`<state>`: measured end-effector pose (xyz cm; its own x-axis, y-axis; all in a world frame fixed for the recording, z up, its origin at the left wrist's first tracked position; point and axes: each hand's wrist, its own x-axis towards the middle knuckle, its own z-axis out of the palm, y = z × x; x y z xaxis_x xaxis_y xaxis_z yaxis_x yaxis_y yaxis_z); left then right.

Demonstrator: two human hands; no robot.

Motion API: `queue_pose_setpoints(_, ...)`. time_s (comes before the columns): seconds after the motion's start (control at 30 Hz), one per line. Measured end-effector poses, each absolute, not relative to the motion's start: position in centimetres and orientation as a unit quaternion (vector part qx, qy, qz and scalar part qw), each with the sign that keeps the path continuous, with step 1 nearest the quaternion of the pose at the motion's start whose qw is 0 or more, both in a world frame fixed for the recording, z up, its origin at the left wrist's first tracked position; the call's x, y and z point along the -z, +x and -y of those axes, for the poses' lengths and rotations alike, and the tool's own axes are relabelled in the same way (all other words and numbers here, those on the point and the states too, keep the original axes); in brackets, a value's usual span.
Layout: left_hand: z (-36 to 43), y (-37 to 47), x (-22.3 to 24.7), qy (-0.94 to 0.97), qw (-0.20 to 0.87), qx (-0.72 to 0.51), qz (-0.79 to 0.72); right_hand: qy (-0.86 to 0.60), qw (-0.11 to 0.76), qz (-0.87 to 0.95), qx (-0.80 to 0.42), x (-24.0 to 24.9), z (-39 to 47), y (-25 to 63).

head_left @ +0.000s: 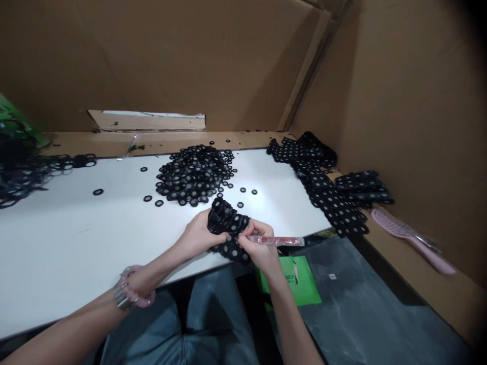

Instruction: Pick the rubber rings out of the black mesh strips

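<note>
Between my two hands is a black fabric piece with pale dots (231, 249), gathered at its upper end, over the table's front edge. My left hand (203, 235) grips its left side, thumb on top and fingers behind. My right hand (258, 243) pinches at the cloth's right side and holds a red pen-like tool (283, 241) in clear wrapping, its rear end pointing right. The tool's tip is hidden by my fingers. Just behind the cloth, a heap of small black rings with pale centres (192, 175) lies on the white table (114, 243).
More dotted fabric (327, 195) lies along the table's right end, with a folded stack (363, 187) beside it. A pink hairbrush (413, 238) rests on the cardboard ledge. Black loops (19, 167) pile up at far left. Cardboard walls (171, 61) enclose the back and right. A green bag (300, 284) sits below.
</note>
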<state>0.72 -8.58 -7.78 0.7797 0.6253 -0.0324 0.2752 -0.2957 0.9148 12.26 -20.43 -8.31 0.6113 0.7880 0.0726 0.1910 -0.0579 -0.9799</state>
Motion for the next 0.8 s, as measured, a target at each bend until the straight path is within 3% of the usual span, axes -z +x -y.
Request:
queue_pose_setpoints(0.4,9.1,1.0,6.5,0.702,0.638,-0.162,-0.272,-0.713,0.527,0.428,-0.176,8.1,20.3,11.3)
queue_pose_setpoints(0.63,9.3,-0.3,5.6,0.715,0.579,-0.203,-0.336,-0.631,0.62,0.358,-0.299,8.0,20.0,12.3)
queue_pose_setpoints(0.8,8.1,-5.1,4.6,0.728,0.546,-0.17,-0.379,-0.599,0.595,0.389,-0.37,7.0,18.0,10.4)
